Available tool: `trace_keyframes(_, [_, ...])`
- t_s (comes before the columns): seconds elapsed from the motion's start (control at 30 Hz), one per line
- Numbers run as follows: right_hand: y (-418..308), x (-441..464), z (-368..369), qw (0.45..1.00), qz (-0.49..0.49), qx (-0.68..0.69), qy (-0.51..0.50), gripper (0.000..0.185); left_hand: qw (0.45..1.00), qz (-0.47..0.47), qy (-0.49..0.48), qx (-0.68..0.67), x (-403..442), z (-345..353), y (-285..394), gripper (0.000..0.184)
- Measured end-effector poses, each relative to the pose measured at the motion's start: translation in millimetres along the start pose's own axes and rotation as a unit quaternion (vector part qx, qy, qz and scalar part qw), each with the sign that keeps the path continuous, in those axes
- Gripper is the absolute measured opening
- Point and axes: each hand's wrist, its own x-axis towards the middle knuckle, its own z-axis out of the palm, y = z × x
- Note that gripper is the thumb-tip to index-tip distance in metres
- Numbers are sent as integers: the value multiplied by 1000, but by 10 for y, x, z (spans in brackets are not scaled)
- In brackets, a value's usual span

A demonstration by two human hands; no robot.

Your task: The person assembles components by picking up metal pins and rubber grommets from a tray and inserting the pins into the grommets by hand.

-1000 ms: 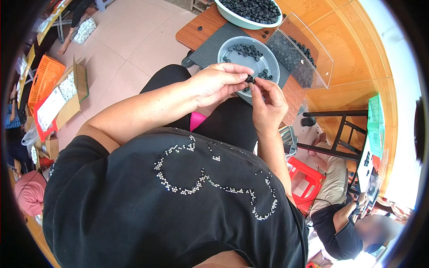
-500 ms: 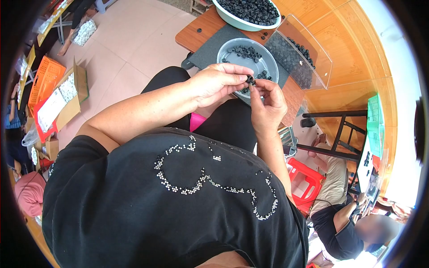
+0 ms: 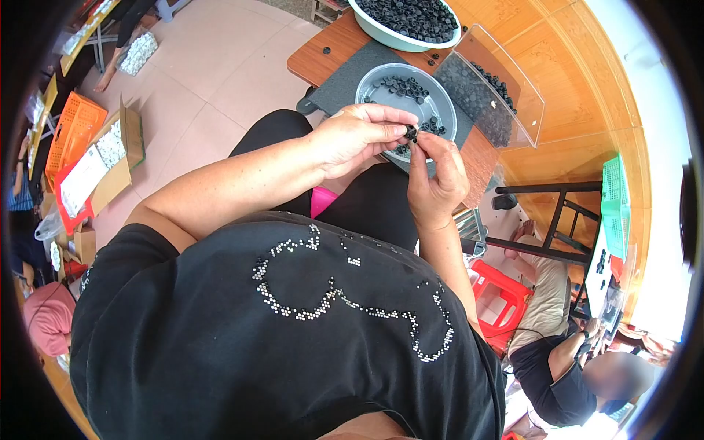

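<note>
A small black part (image 3: 411, 134) is pinched between the fingertips of both hands. My left hand (image 3: 359, 139) reaches in from the left, thumb and index finger closed on the part. From the right, my right hand (image 3: 438, 172) grips the same part with its thumb and fingertips. Just beyond the hands sits a round clear basin (image 3: 364, 82) holding loose black parts, partly hidden by my fingers. It rests on a dark grey mat (image 3: 334, 89) on a brown table (image 3: 312, 59).
Behind stands a pale green basin (image 3: 389, 38) full of black parts. A clear tray (image 3: 539, 121) with more parts is on the right. A red stool (image 3: 506, 312) and a seated person (image 3: 550, 367) are at lower right. An open carton (image 3: 117, 180) stands left.
My right hand has shifted slightly left and its fingers have changed their hold on the small part. My left hand has barely moved.
</note>
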Motion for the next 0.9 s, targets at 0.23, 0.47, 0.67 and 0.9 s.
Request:
trace_keyframes(0.23, [12, -4, 18, 1000, -19, -2, 1, 20, 1000, 7, 18, 14, -11, 31, 9, 26])
trace_keyframes(0.47, [-6, -8, 20, 1000, -1, 7, 4, 21, 1000, -5, 5, -4, -1, -5, -18, 27])
trace_keyframes(0.67, [-44, 4, 8, 1000, -3, 3, 5, 21, 996, -48, -9, -76, 13, -67, -35, 26])
trace_keyframes(0.9, [-65, 28, -1, 1000, -14, 3, 9, 21, 992, -52, -17, -112, 33, -116, -60, 25])
